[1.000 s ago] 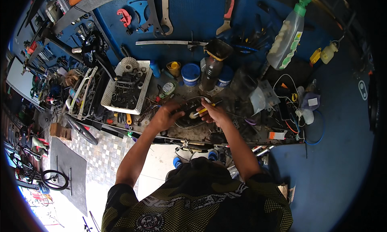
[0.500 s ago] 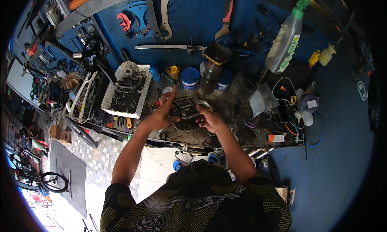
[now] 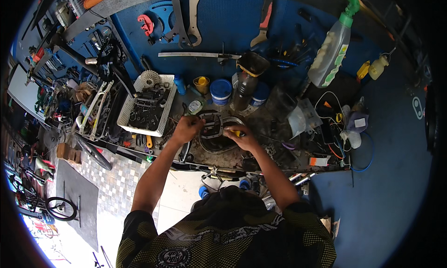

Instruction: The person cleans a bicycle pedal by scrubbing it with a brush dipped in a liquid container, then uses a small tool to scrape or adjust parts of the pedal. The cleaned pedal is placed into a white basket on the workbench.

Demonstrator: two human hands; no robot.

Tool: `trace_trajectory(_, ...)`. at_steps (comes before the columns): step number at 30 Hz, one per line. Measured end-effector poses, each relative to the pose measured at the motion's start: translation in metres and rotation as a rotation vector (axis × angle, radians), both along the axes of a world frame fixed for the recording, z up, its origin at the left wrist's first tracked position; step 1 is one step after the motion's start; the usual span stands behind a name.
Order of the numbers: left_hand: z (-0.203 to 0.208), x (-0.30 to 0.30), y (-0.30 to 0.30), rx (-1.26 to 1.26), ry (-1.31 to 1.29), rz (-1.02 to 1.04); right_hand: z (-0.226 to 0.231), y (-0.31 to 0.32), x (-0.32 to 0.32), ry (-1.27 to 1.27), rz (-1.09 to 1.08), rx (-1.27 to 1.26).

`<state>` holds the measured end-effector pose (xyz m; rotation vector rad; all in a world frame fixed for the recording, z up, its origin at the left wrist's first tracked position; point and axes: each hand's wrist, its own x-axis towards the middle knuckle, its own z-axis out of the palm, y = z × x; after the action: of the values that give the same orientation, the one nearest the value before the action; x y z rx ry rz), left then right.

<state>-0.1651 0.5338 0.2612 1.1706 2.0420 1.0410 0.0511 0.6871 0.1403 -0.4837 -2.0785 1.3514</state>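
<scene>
Above an oval metal pan (image 3: 215,150) on the bench, a flat bicycle pedal (image 3: 213,123) with a dark cage-like body is held up. My left hand (image 3: 187,129) is closed at the pedal's left end, its fingers curled and partly hiding the grip. At the pan's right side my right hand (image 3: 243,138) is closed round a small yellow-handled tool (image 3: 238,133); most of the tool is hidden by my fingers. My right fingertips are close to the pedal's right edge, and I cannot tell whether they touch it.
Left of the pan stands a white basket (image 3: 163,116) of metal parts. Behind are a blue-lidded tub (image 3: 220,91), a yellow cup (image 3: 201,84) and a dark bottle (image 3: 244,88). Cables and a phone-like black object (image 3: 327,132) lie at right. A spray bottle (image 3: 330,49) hangs above.
My left hand, open with fingers stretched before, has closed at the pedal's left end. My right hand has let go of the pedal and taken hold of the yellow-handled tool.
</scene>
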Motion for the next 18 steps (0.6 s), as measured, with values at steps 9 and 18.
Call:
trace_trajectory(9, -0.019, -0.013, 0.007, -0.111, 0.113, 0.07, 0.043, 0.006, 0.028, -0.165, -0.083, 0.349)
trace_trajectory(18, -0.02, -0.003, 0.02, -0.162, 0.176, -0.032, 0.075, -0.003, 0.007, -0.091, 0.145, 1.048)
